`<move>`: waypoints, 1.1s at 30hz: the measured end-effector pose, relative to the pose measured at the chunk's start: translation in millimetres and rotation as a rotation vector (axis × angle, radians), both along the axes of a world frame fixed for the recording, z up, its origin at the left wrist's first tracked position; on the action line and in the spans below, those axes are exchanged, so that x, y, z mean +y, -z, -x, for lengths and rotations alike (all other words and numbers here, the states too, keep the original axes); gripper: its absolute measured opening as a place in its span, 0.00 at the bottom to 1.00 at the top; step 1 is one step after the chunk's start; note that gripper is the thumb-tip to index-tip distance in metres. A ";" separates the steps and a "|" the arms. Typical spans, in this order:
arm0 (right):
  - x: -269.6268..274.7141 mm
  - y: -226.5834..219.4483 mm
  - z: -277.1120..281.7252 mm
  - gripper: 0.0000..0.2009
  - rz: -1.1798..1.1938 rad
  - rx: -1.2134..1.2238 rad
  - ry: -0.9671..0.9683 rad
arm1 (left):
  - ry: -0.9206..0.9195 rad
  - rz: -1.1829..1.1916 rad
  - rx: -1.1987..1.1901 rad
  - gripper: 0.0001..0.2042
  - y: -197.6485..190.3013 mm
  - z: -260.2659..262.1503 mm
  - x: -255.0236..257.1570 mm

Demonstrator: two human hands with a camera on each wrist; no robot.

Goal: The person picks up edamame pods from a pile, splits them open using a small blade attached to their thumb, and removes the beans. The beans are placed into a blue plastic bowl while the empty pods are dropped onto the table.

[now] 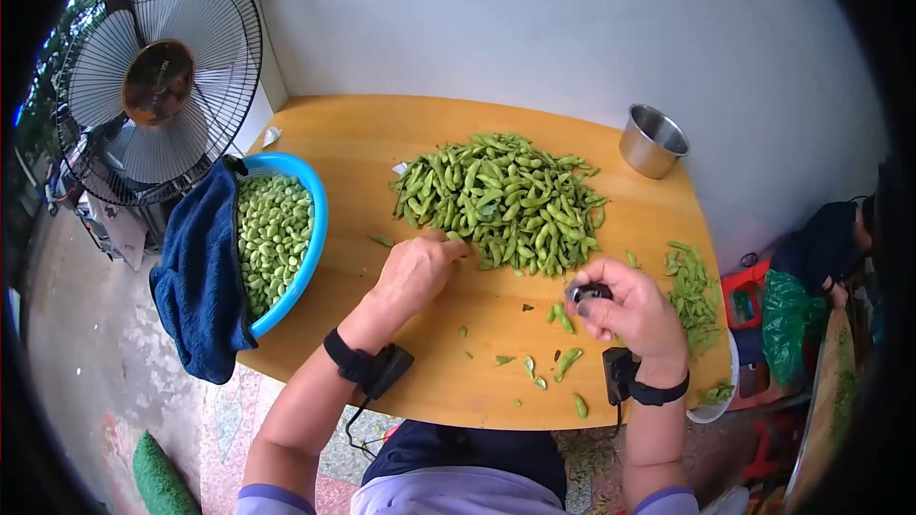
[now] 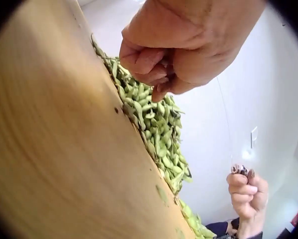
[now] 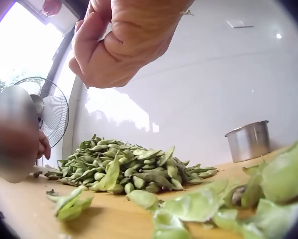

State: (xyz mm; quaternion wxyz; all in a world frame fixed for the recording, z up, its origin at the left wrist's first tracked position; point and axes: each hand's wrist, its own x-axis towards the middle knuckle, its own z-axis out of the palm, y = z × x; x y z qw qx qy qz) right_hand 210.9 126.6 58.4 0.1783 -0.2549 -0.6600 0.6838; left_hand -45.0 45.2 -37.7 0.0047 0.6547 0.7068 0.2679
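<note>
A heap of green soybean pods (image 1: 506,200) lies on the wooden table (image 1: 343,153). At its near left edge is my left hand (image 1: 412,275), fingers bent and fingertips right at the pods. In the left wrist view the curled fingers (image 2: 149,62) overlap the heap, and whatever lies between the tips is hidden. My right hand (image 1: 634,310) is raised at the heap's near right side. Its thumb and fingers grip a small black and silvery thing (image 1: 593,293); the kind cannot be made out. In the right wrist view that hand (image 3: 121,47) hangs above the pods, fingers curled.
A blue basin (image 1: 320,215) of shelled beans (image 1: 272,238), partly under a dark blue towel (image 1: 200,272), stands left. Empty pods (image 1: 695,291) lie at the right edge over a white tub (image 1: 733,381). A steel cup (image 1: 654,141) is behind; a fan (image 1: 157,81) stands left.
</note>
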 end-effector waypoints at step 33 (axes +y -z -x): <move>-3.9 48.8 75.2 0.09 -0.433 -0.144 -0.132 | 0.169 0.019 -1.451 0.03 -14.9 -14.9 -22.3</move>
